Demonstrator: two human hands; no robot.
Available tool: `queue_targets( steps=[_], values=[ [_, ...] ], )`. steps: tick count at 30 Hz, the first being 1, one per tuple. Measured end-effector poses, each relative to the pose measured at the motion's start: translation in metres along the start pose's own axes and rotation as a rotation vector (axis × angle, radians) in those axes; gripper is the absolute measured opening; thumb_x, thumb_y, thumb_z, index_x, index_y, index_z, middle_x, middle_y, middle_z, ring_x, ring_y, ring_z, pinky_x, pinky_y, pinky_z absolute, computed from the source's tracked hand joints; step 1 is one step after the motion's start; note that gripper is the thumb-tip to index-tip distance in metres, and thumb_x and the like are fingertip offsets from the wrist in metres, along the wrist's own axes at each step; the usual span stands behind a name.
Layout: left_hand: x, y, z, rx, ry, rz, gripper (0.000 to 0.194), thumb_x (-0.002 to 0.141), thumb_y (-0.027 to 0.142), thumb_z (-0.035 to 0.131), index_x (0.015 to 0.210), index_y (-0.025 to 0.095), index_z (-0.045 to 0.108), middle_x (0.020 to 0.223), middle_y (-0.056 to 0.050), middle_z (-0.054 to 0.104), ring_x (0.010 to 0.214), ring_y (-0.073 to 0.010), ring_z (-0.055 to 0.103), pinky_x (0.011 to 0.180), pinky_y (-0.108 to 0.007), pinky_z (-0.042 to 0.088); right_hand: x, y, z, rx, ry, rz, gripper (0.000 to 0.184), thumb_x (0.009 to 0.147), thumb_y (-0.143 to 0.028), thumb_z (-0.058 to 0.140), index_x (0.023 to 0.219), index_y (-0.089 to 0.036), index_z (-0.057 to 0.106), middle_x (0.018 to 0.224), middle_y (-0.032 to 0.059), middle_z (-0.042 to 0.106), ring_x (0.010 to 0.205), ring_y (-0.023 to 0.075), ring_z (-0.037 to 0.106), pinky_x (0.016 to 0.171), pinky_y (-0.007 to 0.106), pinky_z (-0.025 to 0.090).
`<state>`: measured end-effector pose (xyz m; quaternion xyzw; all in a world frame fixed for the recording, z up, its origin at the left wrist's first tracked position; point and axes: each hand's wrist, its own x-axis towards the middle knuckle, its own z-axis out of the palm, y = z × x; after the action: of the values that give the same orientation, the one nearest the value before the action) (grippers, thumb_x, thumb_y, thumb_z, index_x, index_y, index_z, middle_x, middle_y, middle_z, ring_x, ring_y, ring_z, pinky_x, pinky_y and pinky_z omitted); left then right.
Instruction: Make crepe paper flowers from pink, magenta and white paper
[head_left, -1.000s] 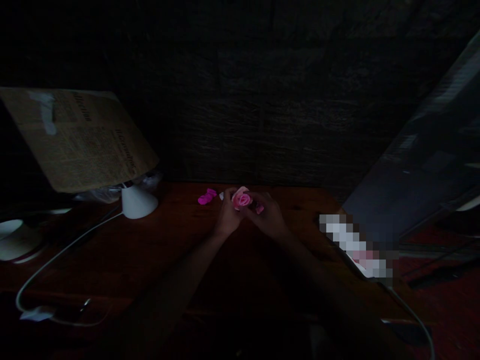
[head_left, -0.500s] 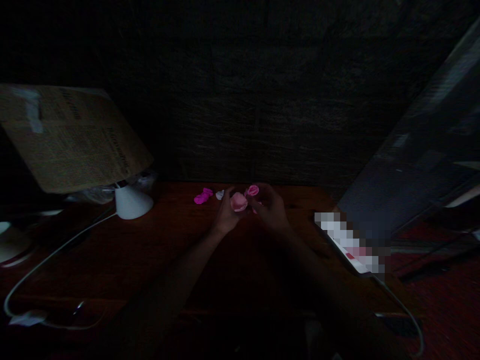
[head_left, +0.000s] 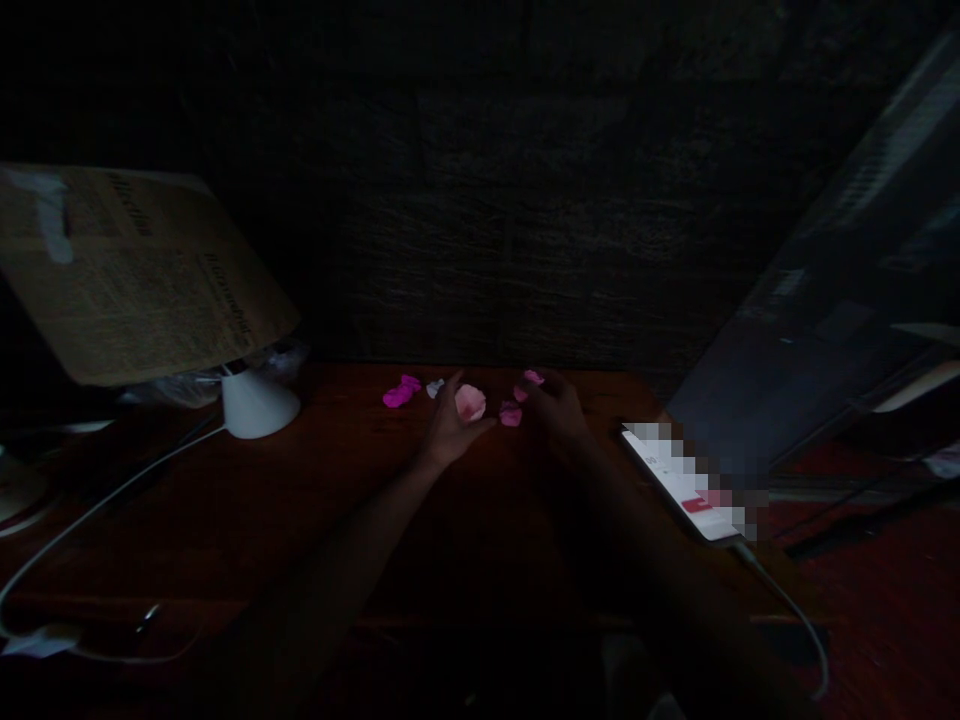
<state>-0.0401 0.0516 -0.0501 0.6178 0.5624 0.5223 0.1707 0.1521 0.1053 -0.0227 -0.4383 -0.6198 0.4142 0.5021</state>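
The scene is very dark. My left hand (head_left: 448,428) holds a pale pink rolled flower piece (head_left: 470,402) between thumb and fingers above the brown table (head_left: 315,490). My right hand (head_left: 553,408) is a little to the right, its fingers pinched on a small pink petal (head_left: 532,378). Another pink petal (head_left: 511,414) lies between the two hands. A brighter magenta scrap (head_left: 399,392) and a small white bit (head_left: 434,388) rest on the table just left of my left hand.
A white lamp base (head_left: 256,402) with a white cable (head_left: 90,515) stands at the left under a tilted newspaper sheet (head_left: 135,275). A lit phone (head_left: 686,480) with a cable lies at the right. A dark wall stands behind the table.
My hands have drawn apart. The rolled pink piece stayed in my left hand while my right hand moved right with a small petal. The view shifted slightly.
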Motion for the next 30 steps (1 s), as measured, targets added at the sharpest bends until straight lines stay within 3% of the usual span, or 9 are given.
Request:
queue_targets(
  steps=[4,7,10,13,17,20,23,26,30],
  values=[
    [0.001,0.001,0.0,0.058,0.079,0.071,0.079,0.065,0.038,0.083,0.132,0.019,0.045,0.124,-0.013,0.059,0.118,-0.0298,0.057,0.101,-0.048,0.045,-0.001,-0.005,-0.001,0.041,0.031,0.056,0.039,0.068,-0.051,0.07,0.085,-0.016,0.067,0.082,0.0068,0.071,0.077,0.02,0.066,0.074,0.031,0.05],
    [0.002,0.002,0.001,0.081,0.112,0.1,0.073,0.068,0.037,0.082,0.129,0.019,0.047,0.114,-0.011,0.062,0.112,-0.0283,0.06,0.098,-0.048,0.047,-0.003,-0.011,-0.002,0.003,0.048,0.042,0.042,0.066,-0.051,0.071,0.088,-0.015,0.067,0.085,0.0073,0.072,0.079,0.0203,0.066,0.074,0.03,0.049],
    [0.001,0.003,0.001,0.123,0.139,0.112,0.067,0.071,0.036,0.079,0.128,0.018,0.048,0.117,-0.012,0.062,0.113,-0.0285,0.059,0.099,-0.048,0.047,-0.006,-0.018,-0.006,-0.208,0.081,0.063,0.039,0.074,-0.054,0.065,0.083,-0.016,0.069,0.08,0.0063,0.072,0.079,0.0213,0.067,0.07,0.029,0.046],
    [0.0,0.008,-0.003,0.192,0.191,0.153,0.063,0.073,0.033,0.078,0.128,0.017,0.05,0.119,-0.014,0.061,0.115,-0.0287,0.059,0.099,-0.048,0.047,-0.007,-0.023,-0.013,-0.464,0.071,0.18,0.044,0.081,-0.058,0.058,0.066,-0.018,0.068,0.066,0.0066,0.067,0.073,0.0233,0.067,0.066,0.03,0.044],
    [-0.005,0.026,-0.008,0.238,0.247,0.364,0.043,0.085,0.03,0.068,0.124,0.019,0.054,0.122,-0.013,0.063,0.116,-0.0253,0.059,0.101,-0.045,0.047,-0.006,-0.023,-0.016,-0.648,0.044,0.244,0.052,0.082,-0.063,0.058,0.055,-0.02,0.066,0.061,0.0098,0.066,0.073,0.0256,0.069,0.064,0.03,0.044],
    [-0.012,0.039,-0.003,0.191,0.03,0.509,0.027,0.09,0.025,0.06,0.117,0.02,0.058,0.11,-0.008,0.07,0.106,-0.0203,0.064,0.096,-0.039,0.051,-0.006,-0.022,-0.014,-0.717,-0.016,0.212,0.054,0.084,-0.064,0.055,0.054,-0.02,0.065,0.06,0.0095,0.066,0.071,0.0243,0.069,0.064,0.029,0.043],
    [-0.018,0.042,0.008,0.189,-0.218,0.552,0.031,0.092,0.021,0.056,0.123,0.021,0.057,0.126,-0.01,0.065,0.119,-0.021,0.06,0.101,-0.041,0.049,-0.007,-0.022,-0.013,-0.729,-0.058,0.177,0.054,0.085,-0.062,0.055,0.052,-0.02,0.064,0.058,0.0075,0.065,0.068,0.0219,0.068,0.063,0.027,0.042],
    [-0.021,0.037,0.015,0.242,-0.338,0.52,0.047,0.089,0.023,0.059,0.135,0.021,0.048,0.143,-0.012,0.053,0.136,-0.0248,0.047,0.111,-0.047,0.042,-0.008,-0.023,-0.014,-0.697,-0.057,0.164,0.052,0.084,-0.06,0.057,0.052,-0.02,0.063,0.057,0.0051,0.064,0.065,0.0196,0.066,0.061,0.026,0.04],
    [-0.021,0.031,0.016,0.26,-0.392,0.443,0.047,0.088,0.022,0.059,0.134,0.021,0.049,0.141,-0.012,0.053,0.134,-0.0257,0.048,0.111,-0.046,0.042,-0.007,-0.022,-0.013,-0.636,-0.049,0.149,0.05,0.078,-0.061,0.062,0.051,-0.019,0.059,0.054,0.0015,0.06,0.06,0.0164,0.061,0.058,0.025,0.037]
  ],
)
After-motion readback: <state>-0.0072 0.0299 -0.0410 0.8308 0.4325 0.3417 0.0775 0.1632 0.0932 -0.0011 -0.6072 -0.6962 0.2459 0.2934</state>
